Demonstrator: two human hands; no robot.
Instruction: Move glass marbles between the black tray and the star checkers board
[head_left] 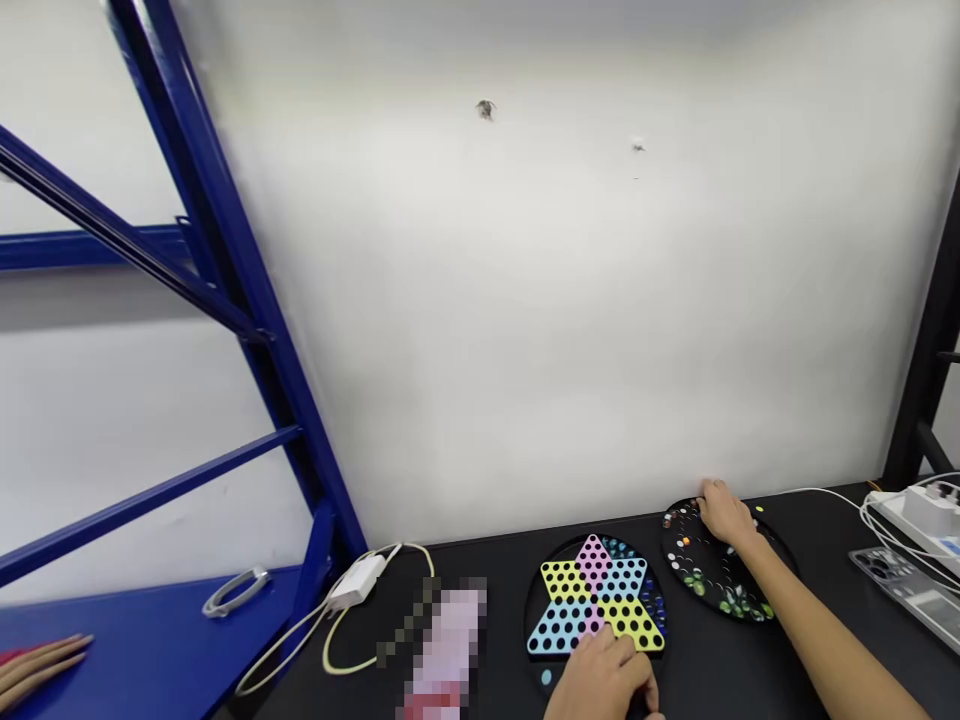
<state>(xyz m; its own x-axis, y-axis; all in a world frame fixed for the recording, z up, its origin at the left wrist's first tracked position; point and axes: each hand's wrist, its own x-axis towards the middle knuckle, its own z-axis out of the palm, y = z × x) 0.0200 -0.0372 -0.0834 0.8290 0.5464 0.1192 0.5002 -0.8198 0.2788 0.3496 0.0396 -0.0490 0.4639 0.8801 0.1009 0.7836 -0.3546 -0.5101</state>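
A Chinese checkers board (596, 592) with a coloured star of holes lies on the black table, with blue marbles (654, 600) in the rim beside the star. My left hand (609, 672) is at the board's near edge, fingers curled; what they may hold is hidden. To the right is a round black tray (721, 568) with green, white and brown marbles around its rim. Over the tray's far edge, my right hand (724, 512) reaches down with bent fingers close together among marbles. Anything in its fingertips is too small to make out.
Left of the board are a white power adapter (358, 582) with a looped cable and a blurred-out pinkish item (450, 640). A phone (881, 562) and a power strip (926, 515) lie right. Another person's hand (45, 662) rests on the blue table (150, 640).
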